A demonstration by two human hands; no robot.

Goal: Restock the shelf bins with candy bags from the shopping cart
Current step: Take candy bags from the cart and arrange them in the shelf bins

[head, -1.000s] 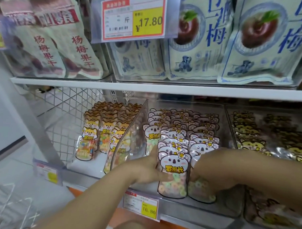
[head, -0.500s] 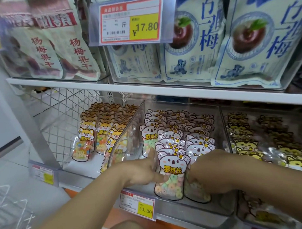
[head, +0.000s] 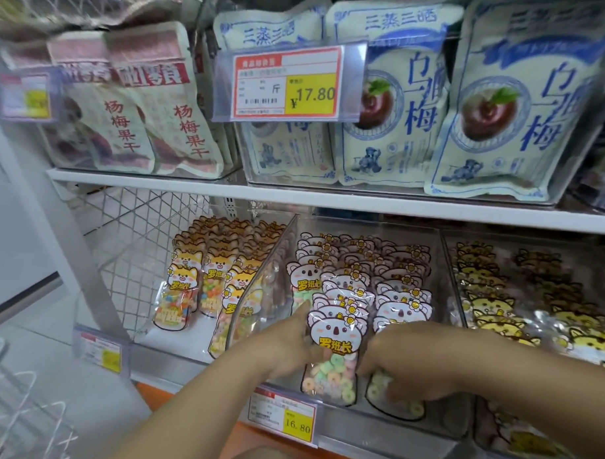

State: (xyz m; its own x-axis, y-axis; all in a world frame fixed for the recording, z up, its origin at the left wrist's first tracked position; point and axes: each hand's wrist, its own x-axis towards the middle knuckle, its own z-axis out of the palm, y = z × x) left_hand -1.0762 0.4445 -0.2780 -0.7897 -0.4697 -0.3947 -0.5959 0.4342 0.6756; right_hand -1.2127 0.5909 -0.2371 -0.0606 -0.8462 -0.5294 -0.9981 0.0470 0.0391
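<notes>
Head view, the only one: both hands are in the middle clear bin (head: 442,255) on the lower shelf, which is packed with koala candy bags (head: 361,262) in overlapping rows. The left hand (head: 283,345) is against the left edge of the front koala bag (head: 332,354), which stands at the bin's front wall and shows pastel ring candies in its clear lower half. Its thumb is raised; its fingers are smeared by blur, so I cannot tell if they grasp the bag or only push it. The right hand (head: 403,356) is just beside it, fingers curled down over the right-column bag (head: 396,401), grasping it by the top (top half hidden under the hand). Fox candy bags (head: 186,283) fill the space to the left, tiger candy bags (head: 490,304) the bin to the right. A 16.80 price tag (head: 282,417) hangs on the shelf edge below the left hand. On the upper shelf (head: 329,199) stand blue-and-white pouches (head: 504,109) and red-lettered pouches (head: 181,115), with a 17.80 price tag (head: 287,84) in front. A white wire frame (head: 24,391) is at lower left, blurred.
</notes>
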